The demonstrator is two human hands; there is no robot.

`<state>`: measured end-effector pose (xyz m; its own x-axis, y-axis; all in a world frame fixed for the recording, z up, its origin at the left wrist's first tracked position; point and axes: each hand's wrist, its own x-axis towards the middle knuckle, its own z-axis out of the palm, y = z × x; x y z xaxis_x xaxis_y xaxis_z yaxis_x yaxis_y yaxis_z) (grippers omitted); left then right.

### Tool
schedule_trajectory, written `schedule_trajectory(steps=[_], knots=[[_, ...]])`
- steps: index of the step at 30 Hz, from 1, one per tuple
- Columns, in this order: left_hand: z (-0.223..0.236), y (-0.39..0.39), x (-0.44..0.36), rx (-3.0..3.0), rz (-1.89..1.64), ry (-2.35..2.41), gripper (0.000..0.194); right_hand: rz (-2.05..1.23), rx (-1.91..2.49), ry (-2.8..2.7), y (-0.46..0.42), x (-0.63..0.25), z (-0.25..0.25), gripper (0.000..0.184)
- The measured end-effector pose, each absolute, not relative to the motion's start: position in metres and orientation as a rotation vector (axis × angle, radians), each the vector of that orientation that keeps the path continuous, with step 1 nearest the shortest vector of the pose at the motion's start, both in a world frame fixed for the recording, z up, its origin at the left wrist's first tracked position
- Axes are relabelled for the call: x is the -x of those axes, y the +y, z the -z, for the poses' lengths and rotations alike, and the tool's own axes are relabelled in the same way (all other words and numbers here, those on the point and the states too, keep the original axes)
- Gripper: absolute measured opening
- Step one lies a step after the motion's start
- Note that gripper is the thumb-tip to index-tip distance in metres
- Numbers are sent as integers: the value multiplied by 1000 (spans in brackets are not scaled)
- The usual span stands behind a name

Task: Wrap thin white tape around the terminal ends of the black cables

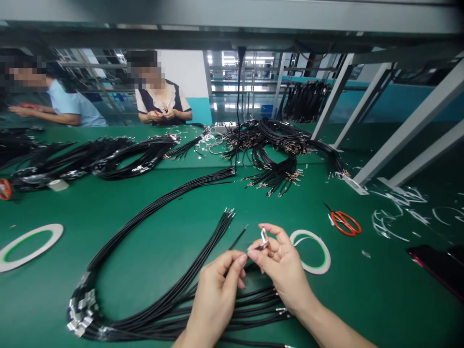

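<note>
Over the green table my left hand (219, 285) is closed in a pinch on a black cable, most of it hidden by the fingers. My right hand (282, 263) is closed too, its thumb and finger on the same cable (258, 248) near its end. A small shiny, whitish strip (264, 236) sticks up at the right fingertips; I cannot tell exactly what it is. Beneath both hands runs a curved bundle of black cables (123, 227) with stripped ends. Silver foil pieces (82, 313) are wrapped around the bundle at the lower left.
Tape rolls lie to the right (324, 263) and left (54, 237). Orange-handled scissors (346, 223) and white strip scraps (384, 224) are at the right. More cable coils (275, 130) lie at the back. Grey metal legs (391, 135) stand right. Two people (165, 104) work opposite.
</note>
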<state>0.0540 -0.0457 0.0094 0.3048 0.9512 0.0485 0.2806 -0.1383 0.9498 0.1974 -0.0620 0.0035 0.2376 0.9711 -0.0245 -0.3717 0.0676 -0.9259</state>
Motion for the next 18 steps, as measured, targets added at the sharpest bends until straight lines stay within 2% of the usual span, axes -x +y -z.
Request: schedule_trajectory(steps=[6,10,13,18], knots=[[-8,-46,-54,-1671,-924,1161,18,-1077,1049,-712,-63,-200,-7,43],[-11,-47,-58,-1674,-967,1089,12,-1170,1039,-798,-66,-197,-8,42],[-13,-45,-61,-1477,-1097,1099,10,-1206,1012,-911,-71,-194,-7,31],[-11,-40,-61,-1246,-1098,1080,24,-1229,1020,-1077,-80,-191,-4,31]])
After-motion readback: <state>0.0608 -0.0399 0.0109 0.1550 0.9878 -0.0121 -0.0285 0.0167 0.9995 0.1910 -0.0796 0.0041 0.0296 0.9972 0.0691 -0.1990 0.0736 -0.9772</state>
